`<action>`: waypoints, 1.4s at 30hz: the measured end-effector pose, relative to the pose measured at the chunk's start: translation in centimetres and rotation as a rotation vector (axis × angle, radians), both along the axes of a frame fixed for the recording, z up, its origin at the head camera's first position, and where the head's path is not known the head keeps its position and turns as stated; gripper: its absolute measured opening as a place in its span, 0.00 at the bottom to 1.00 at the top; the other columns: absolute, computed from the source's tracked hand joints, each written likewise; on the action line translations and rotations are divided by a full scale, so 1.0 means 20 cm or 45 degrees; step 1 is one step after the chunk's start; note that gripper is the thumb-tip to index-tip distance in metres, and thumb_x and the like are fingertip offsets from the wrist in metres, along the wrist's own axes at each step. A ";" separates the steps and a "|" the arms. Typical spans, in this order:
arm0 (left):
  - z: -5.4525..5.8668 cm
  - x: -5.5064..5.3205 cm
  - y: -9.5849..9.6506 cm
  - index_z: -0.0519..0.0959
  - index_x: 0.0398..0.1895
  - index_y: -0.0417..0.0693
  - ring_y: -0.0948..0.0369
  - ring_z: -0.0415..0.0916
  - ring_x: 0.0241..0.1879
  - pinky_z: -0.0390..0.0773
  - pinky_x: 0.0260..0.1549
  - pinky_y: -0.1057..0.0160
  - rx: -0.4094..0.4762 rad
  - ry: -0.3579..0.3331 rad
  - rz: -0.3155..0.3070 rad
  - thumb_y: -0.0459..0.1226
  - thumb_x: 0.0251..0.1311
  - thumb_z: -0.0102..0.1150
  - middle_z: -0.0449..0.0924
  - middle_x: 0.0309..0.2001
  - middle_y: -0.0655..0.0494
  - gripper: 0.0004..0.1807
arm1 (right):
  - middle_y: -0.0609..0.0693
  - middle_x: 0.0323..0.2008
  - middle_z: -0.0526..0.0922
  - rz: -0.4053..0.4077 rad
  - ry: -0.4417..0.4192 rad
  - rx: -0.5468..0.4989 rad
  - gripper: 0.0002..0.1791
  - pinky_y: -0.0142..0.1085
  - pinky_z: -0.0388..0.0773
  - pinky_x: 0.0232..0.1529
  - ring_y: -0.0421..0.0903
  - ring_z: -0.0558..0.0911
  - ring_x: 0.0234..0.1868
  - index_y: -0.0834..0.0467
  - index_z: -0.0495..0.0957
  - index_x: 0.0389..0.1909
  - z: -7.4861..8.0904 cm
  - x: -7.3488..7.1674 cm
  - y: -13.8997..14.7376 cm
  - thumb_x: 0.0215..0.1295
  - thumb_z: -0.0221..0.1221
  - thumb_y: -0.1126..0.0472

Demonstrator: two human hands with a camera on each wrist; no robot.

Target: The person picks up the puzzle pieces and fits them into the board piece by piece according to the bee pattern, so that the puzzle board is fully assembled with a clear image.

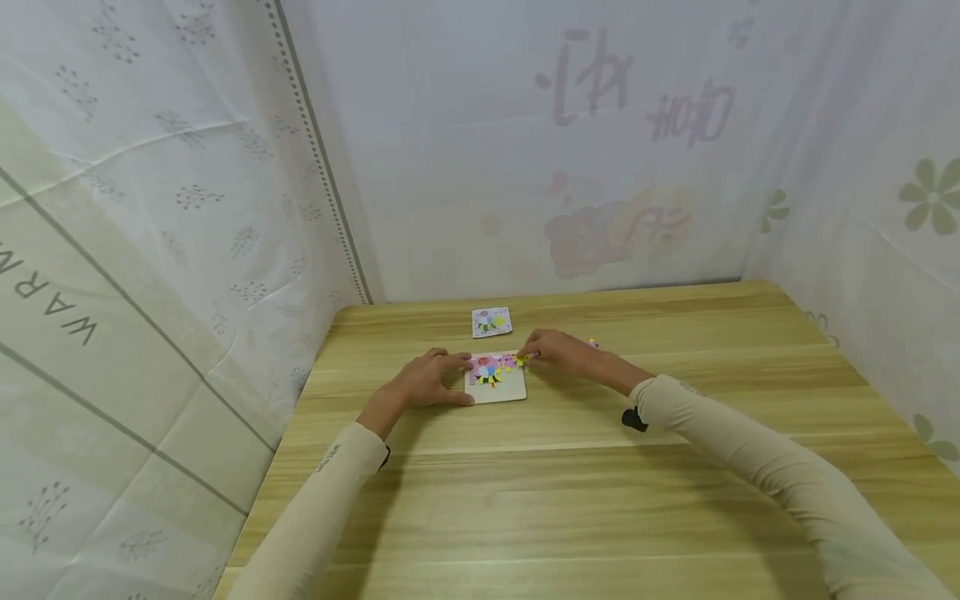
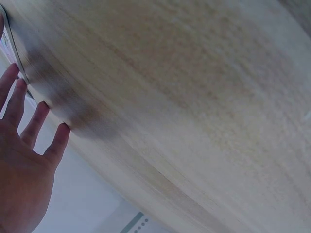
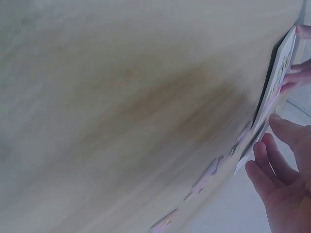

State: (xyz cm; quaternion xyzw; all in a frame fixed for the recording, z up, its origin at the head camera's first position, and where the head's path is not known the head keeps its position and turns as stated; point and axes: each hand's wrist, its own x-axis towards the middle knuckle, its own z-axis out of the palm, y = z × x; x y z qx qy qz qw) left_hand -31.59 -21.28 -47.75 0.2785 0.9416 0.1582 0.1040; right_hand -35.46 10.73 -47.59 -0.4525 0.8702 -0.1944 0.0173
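A small square jigsaw board (image 1: 497,392) lies on the table, its upper part covered with pieces that show a bee on pink. My left hand (image 1: 429,379) rests at its left edge, thumb by the near corner and index finger by the far one. The left wrist view shows that hand's fingers (image 2: 30,127) spread and fairly straight, tips at the tabletop. At the board's far right corner my right hand (image 1: 558,353) pinches a yellow and pink puzzle piece (image 1: 522,358), mostly hidden by the fingertips. The right wrist view has the thumb (image 3: 286,128) beside the board's edge.
Behind the board lies a picture card (image 1: 491,322) with the same bee. Loose puzzle pieces (image 3: 206,175) lie on the table to the right, and one loose piece (image 1: 592,342) peeks out behind the right wrist. Printed cloth (image 1: 465,167) hangs behind the wooden table (image 1: 525,508).
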 end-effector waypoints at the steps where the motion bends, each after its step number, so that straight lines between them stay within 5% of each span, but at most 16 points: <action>1: 0.00 0.00 0.00 0.77 0.71 0.56 0.45 0.60 0.75 0.66 0.67 0.34 0.003 0.001 0.000 0.63 0.58 0.71 0.66 0.77 0.59 0.41 | 0.60 0.50 0.84 -0.004 -0.008 0.001 0.12 0.41 0.83 0.50 0.52 0.84 0.50 0.64 0.86 0.53 0.00 0.00 -0.01 0.72 0.64 0.68; 23: -0.01 -0.01 0.00 0.76 0.72 0.59 0.47 0.61 0.74 0.67 0.67 0.37 -0.015 -0.002 0.011 0.66 0.56 0.69 0.65 0.77 0.63 0.42 | 0.60 0.47 0.85 0.141 0.058 0.008 0.08 0.46 0.81 0.55 0.54 0.84 0.51 0.64 0.88 0.47 -0.02 0.05 -0.13 0.69 0.65 0.69; 42: -0.02 -0.01 0.00 0.76 0.72 0.58 0.46 0.62 0.74 0.67 0.66 0.34 -0.018 0.019 0.010 0.66 0.57 0.69 0.66 0.77 0.61 0.42 | 0.59 0.50 0.85 0.087 0.011 0.076 0.10 0.45 0.81 0.56 0.54 0.84 0.53 0.61 0.89 0.49 -0.02 0.05 -0.16 0.69 0.66 0.68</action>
